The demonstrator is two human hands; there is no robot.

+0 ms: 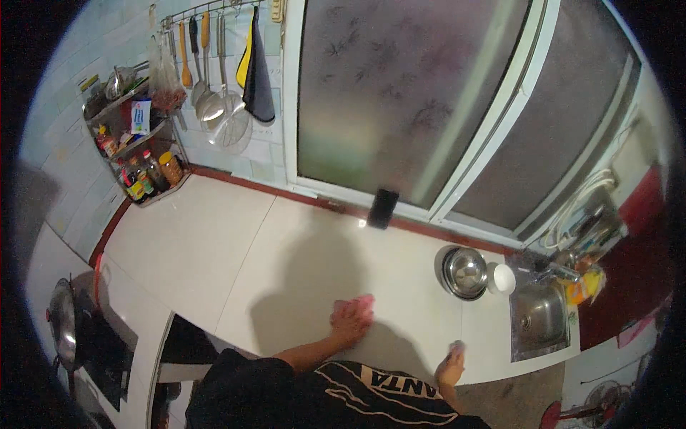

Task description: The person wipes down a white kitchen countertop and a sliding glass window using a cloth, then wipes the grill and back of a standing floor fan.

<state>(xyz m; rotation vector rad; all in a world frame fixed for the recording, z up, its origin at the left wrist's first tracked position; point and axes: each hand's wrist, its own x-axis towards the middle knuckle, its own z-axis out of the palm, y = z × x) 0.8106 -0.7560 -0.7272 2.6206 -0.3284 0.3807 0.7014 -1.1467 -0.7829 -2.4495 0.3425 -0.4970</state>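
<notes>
Near the middle of the white countertop [407,273], my left hand [349,322] presses a pink cloth [366,307] against the surface, its fingers spread over it. My right hand [451,367] is at the counter's front edge, to the right of the left hand; it is blurred, and whether its fingertips hold anything is unclear. Beyond the right hand, stacked metal bowls [465,273] stand beside a white bowl [501,279], left of the steel sink [541,319]. A dark phone-like object [383,209] leans at the back edge under the window.
A corner rack [134,147] holds bottles and jars at the back left. Ladles, strainers and a cloth hang from a wall rail [214,8]. A wok [64,322] sits on the stove at far left. A faucet [563,272] reaches over the sink. Lower right stands a fan [605,402].
</notes>
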